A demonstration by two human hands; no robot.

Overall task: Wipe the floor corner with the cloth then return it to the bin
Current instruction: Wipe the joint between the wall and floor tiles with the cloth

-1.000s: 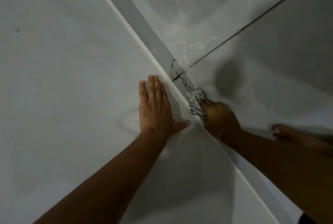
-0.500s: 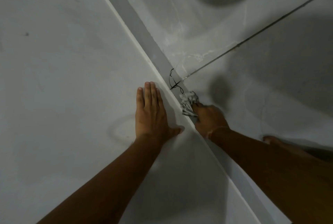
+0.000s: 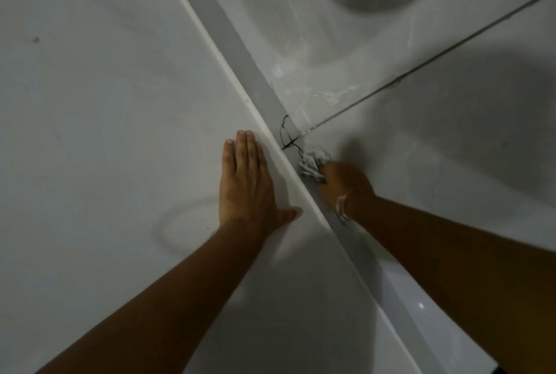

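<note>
1. Pressing a bunched pale cloth [image 3: 311, 164] into the seam where the wall meets the floor, the right hand [image 3: 343, 184] works low at the skirting strip [image 3: 240, 51], its fingers closed around the cloth so the wad sticks out past the knuckles toward the far side.
2. That grip seems chosen to push the fabric's free end into the tight angle, where flat fingers could not reach.
3. The left hand [image 3: 245, 184] lies flat on the pale wall panel [image 3: 105, 88], fingers straight and together, thumb spread toward the strip, holding nothing; it looks like a brace that carries the person's weight while they lean in.
4. Just beyond the cloth a thin dark wire or thread [image 3: 287, 133] curls at the point where a floor tile joint [image 3: 421, 70] meets the skirting; whether the cloth touches it cannot be told.
5. White streaks on the floor tile [image 3: 319, 94] lie on the far side of that joint, not yet under the cloth.
6. A band shows on the right wrist [image 3: 343, 208].
7. Judging from this, wiping is under way and the return step remains; no bin is in view.
</note>
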